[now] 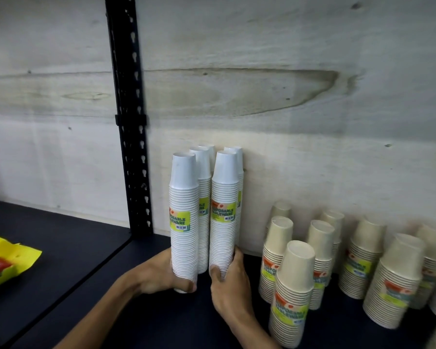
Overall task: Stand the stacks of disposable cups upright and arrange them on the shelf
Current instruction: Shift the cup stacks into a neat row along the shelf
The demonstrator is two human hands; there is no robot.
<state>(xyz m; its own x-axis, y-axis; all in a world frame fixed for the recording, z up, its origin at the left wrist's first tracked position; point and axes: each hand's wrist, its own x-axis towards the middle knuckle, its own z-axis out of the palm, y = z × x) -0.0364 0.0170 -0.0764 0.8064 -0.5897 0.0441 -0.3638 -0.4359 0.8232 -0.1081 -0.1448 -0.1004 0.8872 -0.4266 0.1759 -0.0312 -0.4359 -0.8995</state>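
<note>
White cup stacks: five tall stacks stand upright, close together, on the dark shelf by the pale wooden wall. The cups sit upside down, bottoms up. Each stack in front has a green and yellow label that says DISPOSABLE TABLEWARE.
Left hand: its fingers curl round the bottom of the front left white stack.
Right hand: its fingers and thumb curl round the bottom of the front right white stack.
Tan cup stacks: shorter stacks stand to the right on the same shelf. They are blurry.
Black post: it stands left of the white stacks.
Yellow packet: it lies far left.
</note>
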